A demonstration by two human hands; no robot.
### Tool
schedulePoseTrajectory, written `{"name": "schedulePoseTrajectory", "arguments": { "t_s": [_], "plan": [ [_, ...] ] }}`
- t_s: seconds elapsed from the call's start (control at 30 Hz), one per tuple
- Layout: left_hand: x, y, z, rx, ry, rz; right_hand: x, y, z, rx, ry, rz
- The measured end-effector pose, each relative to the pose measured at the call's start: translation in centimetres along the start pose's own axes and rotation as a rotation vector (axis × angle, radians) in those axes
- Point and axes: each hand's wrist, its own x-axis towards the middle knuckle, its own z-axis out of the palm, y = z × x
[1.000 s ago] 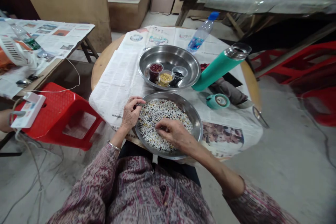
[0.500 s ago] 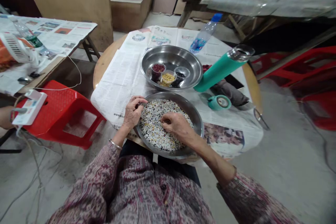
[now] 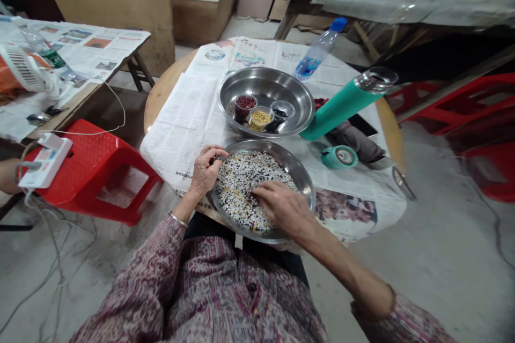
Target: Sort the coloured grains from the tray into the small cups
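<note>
A steel basin (image 3: 304, 171) near the table's front edge holds mixed white, black and yellow grains and beans (image 3: 237, 187), with some dark red ones. My left hand (image 3: 206, 169) is closed on the basin's left rim, thumb and fingers pinching the edge. Over the right half of the mix, my right hand (image 3: 284, 204) reaches down with fingers bent together; their tips touch the grains and are partly hidden. Behind stands a second steel basin (image 3: 257, 76) with three clear cups: red beans (image 3: 245, 107), yellow beans (image 3: 259, 118) and black beans (image 3: 280, 112).
Newspaper (image 3: 177, 123) covers the round table. To the right are a green thermos (image 3: 346, 104), its green cap (image 3: 339, 156), a dark cloth (image 3: 358, 142) and a water bottle (image 3: 316, 51). A red stool (image 3: 88, 171) with a power strip (image 3: 46, 163) stands at left.
My right hand has shifted slightly right and turned from a raised curl to fingers pointing down into the grains. My left hand stays on the rim. The whole view has shifted a little.
</note>
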Motion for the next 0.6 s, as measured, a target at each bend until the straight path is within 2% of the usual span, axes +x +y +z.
{"name": "schedulePoseTrajectory", "arguments": {
  "t_s": [0.1,0.17,0.4,0.5,0.6],
  "plan": [
    [0.0,0.0,0.0,-0.014,0.003,0.015,1.3,1.4,-0.5,-0.044,0.157,0.086],
    [0.0,0.0,0.0,-0.013,-0.002,0.016,2.0,1.6,-0.5,-0.059,0.176,0.101],
    [0.0,0.1,-0.1,0.004,-0.007,0.011,5.1,-0.3,0.3,0.048,-0.008,0.111],
    [0.0,0.1,-0.1,-0.002,-0.001,0.019,5.4,-0.7,-0.3,0.243,-0.091,0.161],
    [0.0,0.0,0.0,-0.004,-0.005,0.016,4.0,-1.5,-0.9,0.435,-0.157,0.133]
  ]
}}
